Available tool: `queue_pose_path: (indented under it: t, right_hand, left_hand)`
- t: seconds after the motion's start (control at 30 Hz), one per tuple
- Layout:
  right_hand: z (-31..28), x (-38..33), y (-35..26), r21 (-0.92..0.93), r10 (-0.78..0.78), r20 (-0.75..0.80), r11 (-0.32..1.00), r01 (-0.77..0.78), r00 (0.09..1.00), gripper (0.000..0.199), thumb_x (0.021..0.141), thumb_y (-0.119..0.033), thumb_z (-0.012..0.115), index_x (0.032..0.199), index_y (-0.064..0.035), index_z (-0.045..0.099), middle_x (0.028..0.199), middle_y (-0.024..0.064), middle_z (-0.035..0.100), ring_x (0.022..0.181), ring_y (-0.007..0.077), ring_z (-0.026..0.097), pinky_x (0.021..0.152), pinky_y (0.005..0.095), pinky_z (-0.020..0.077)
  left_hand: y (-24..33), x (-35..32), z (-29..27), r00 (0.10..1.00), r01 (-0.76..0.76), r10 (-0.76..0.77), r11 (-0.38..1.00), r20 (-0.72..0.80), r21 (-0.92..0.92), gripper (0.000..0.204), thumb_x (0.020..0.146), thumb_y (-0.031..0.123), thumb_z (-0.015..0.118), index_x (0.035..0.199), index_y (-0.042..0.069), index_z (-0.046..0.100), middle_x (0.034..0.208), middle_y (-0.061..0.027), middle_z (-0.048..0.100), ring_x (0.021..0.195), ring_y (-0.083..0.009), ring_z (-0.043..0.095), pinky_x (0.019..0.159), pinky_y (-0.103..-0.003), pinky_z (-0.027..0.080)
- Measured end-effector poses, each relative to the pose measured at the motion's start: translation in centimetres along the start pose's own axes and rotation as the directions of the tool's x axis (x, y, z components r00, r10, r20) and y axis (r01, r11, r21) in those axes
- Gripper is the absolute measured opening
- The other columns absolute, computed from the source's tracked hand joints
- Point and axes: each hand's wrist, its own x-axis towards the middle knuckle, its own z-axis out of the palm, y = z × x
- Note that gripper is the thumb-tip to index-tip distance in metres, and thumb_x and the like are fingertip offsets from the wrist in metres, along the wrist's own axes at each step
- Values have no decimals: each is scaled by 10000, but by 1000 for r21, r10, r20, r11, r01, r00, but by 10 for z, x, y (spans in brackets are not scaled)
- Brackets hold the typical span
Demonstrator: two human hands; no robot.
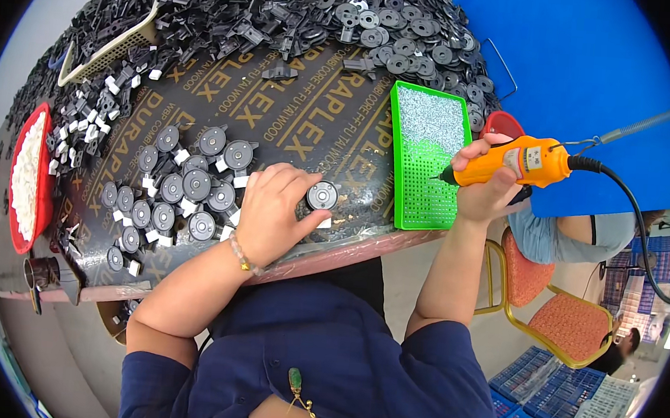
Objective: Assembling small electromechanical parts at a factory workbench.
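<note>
My left hand [274, 214] rests on the dark table with its fingers and thumb closed around a black round plastic part [322, 196], which has a white tab near the thumb. An orange electric screwdriver [536, 162] is gripped in my right hand [484, 190], its tip pointing left over the green tray [399, 206]. Small silvery screws [432, 116] lie thick at the tray's far end, with rows of holes showing nearer me. Left of my left hand sit several similar round parts [195, 185] with white tabs.
Black plastic pieces [248, 9] and loose discs [409, 39] heap along the far side. A beige basket [113, 46] and a red tray of white pieces [30, 180] stand left. A coiled spring [642, 124] and black cable [637, 222] run from the screwdriver. Another person [581, 238] sits right.
</note>
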Motion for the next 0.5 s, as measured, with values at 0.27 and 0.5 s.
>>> queue_pose_path:
  t: [0.27, 0.5]
  right_hand:
    - [-1, -2, 0, 10, 5, -19, 1000, -5, 1000, 824, 834, -788, 614, 1127, -21, 551, 735, 108, 626, 565, 169, 594, 537, 287, 508]
    - [10, -11, -28, 191, 14, 13, 981, -17, 1000, 870, 828, -834, 558, 1181, -39, 537, 841, 111, 648, 580, 191, 612, 548, 315, 520]
  left_hand:
    - [1, 0, 1, 1000, -3, 3, 1000, 14, 14, 547, 726, 301, 861, 1193, 72, 689, 1118, -75, 670, 1112, -281, 575, 929, -411, 420]
    - [1, 1, -1, 1000, 4, -4, 1000, 2, 20, 558, 718, 309, 855, 1199, 80, 692, 1111, -65, 659, 1108, -274, 577, 934, -410, 419]
